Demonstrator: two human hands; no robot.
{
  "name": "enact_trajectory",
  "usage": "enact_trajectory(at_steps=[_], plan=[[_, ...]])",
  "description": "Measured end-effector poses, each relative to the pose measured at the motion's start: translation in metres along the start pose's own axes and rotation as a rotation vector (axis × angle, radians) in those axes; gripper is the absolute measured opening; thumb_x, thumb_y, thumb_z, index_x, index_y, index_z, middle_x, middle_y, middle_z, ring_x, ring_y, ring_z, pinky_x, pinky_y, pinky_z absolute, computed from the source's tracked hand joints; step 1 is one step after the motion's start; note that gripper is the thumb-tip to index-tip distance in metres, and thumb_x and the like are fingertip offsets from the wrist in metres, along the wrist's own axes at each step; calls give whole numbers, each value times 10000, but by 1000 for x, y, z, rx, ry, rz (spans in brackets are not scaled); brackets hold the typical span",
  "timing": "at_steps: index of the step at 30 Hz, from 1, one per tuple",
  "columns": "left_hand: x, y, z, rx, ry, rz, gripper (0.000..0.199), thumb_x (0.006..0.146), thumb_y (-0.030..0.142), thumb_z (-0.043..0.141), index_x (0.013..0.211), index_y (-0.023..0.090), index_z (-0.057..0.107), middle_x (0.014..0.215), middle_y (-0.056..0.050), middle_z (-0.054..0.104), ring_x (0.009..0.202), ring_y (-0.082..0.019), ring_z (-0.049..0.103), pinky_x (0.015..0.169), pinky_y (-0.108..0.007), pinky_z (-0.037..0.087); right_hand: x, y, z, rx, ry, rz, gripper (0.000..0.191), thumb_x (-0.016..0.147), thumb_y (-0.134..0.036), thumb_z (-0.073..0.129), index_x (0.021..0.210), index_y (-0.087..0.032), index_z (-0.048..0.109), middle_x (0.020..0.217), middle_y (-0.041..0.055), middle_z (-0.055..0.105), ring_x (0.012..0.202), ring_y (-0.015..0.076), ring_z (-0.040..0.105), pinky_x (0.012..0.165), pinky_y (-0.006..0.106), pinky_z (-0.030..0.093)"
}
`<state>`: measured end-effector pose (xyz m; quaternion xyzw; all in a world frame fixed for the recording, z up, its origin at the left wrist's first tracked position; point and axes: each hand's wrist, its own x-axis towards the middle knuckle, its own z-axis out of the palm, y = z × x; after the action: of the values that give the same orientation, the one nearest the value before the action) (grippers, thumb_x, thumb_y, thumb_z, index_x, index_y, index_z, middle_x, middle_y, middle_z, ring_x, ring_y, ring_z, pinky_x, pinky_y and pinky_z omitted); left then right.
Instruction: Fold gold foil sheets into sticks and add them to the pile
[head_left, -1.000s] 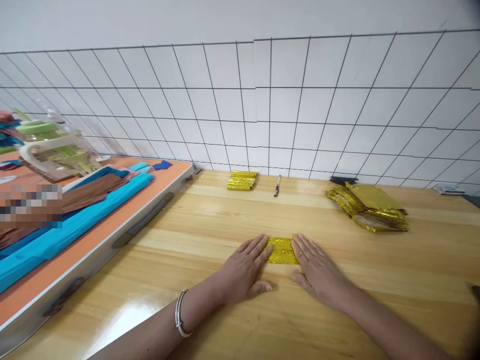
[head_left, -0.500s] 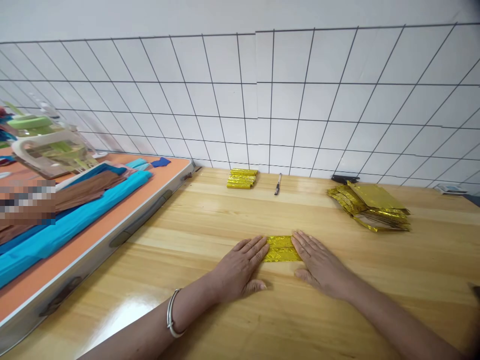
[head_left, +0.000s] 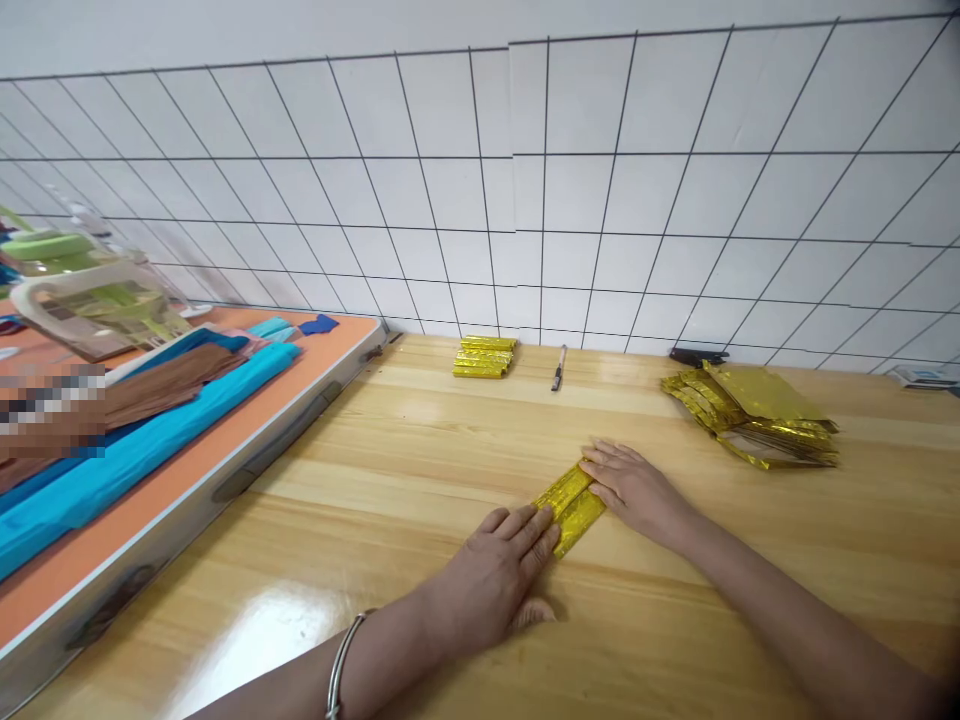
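A folded sheet of shiny gold foil paper [head_left: 574,505] lies slantwise on the wooden table [head_left: 375,480], with a crease along its length. My left hand [head_left: 499,570] rests flat with its fingers over the sheet's near left end, its thumb on the wood. Across from it, my right hand [head_left: 637,495] lies with its fingers outstretched on the far right end. Both hands press down rather than grasp. The ends of the sheet are hidden under my fingers.
Several folded gold strips [head_left: 485,357] lie near the tiled wall, beside a pen [head_left: 559,368]. A loose stack of gold paper [head_left: 772,405] sits at the right, by a black object [head_left: 697,357]. An orange-topped surface [head_left: 345,338] at the left holds blue and brown cloth [head_left: 225,410].
The gold foil paper has turned from level to slanting, its right end farther away. My left hand has come nearer to me, and my right hand has moved slightly away.
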<state>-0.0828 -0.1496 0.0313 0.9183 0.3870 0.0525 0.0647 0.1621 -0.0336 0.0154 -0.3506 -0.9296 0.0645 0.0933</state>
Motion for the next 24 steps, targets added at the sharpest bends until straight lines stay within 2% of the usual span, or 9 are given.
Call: enact_trajectory(at_steps=[6,10,13,19,24], plan=[[7,16,-6,-16,-18,44,634,869,564,353,1331,130,373,1318,-152,441,1151,-288,416,962,-414,299,-1,-11,12,48,25,19,445,871,-125,343,1298,-147,464,1395,96,401,1303,193,320,1064,414,297],[12,18,-5,-66,-18,56,576,868,534,395,1304,158,405,1239,-127,506,1080,-265,462,940,-404,329,6,-8,11,116,-11,-47,480,852,-89,348,1316,-171,439,1413,82,375,1313,190,300,1066,428,284],[15,15,-5,-97,3,75,528,877,506,401,1284,169,422,1220,-108,519,1120,-262,441,973,-405,315,12,-6,10,159,-13,-102,485,840,-76,359,1305,-181,453,1406,75,388,1310,186,308,1063,427,285],[17,9,-4,-176,22,120,514,872,480,430,1272,157,427,1306,-107,452,1246,-251,358,1070,-382,249,20,-3,12,210,-10,-144,519,805,-35,367,1297,-168,464,1395,80,406,1304,180,317,1069,411,272],[16,5,0,-190,-20,140,544,903,493,346,1314,137,375,1424,-131,319,1331,-257,254,1097,-411,211,20,0,13,279,7,-175,529,799,-42,393,1307,-179,453,1395,84,405,1302,195,320,1067,422,274]])
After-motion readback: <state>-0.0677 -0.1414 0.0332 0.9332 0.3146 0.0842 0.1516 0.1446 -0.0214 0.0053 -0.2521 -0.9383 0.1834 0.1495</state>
